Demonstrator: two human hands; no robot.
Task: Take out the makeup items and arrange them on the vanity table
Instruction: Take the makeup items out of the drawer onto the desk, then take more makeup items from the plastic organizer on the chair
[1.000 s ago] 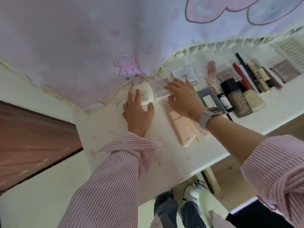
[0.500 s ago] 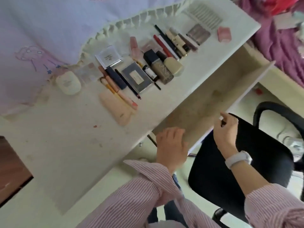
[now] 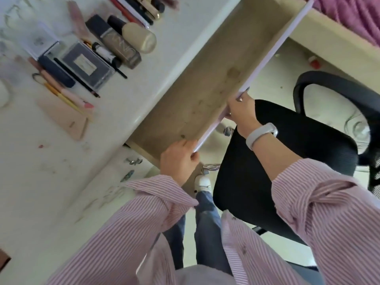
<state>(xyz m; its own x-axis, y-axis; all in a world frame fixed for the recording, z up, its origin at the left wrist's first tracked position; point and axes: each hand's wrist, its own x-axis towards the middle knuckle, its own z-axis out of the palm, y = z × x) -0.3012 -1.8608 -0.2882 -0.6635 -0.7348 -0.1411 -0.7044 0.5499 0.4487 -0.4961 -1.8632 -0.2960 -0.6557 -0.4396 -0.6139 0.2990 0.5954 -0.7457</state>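
Observation:
The drawer [image 3: 205, 83] under the white vanity table [image 3: 51, 161] stands pulled out, and its wooden bottom looks bare. My left hand [image 3: 177, 159] grips the near end of the drawer's white front panel [image 3: 273, 50]. My right hand [image 3: 241, 110], with a white wristband, grips the same panel farther along. Several makeup items lie in rows on the tabletop: a grey palette [image 3: 87, 65], a foundation bottle [image 3: 121, 45], a cream bottle [image 3: 138, 37], a pink flat case [image 3: 63, 118], pencils and lipsticks.
A black office chair [image 3: 287, 161] stands right behind the drawer front, close to my right arm. My legs and a white shoe [image 3: 202, 182] show below the drawer. A purple blanket [image 3: 349, 13] lies at the top right.
One second ago both hands were on the tabletop among the makeup. They have dropped to the open drawer and now both hold its front panel; my view has swung down and right.

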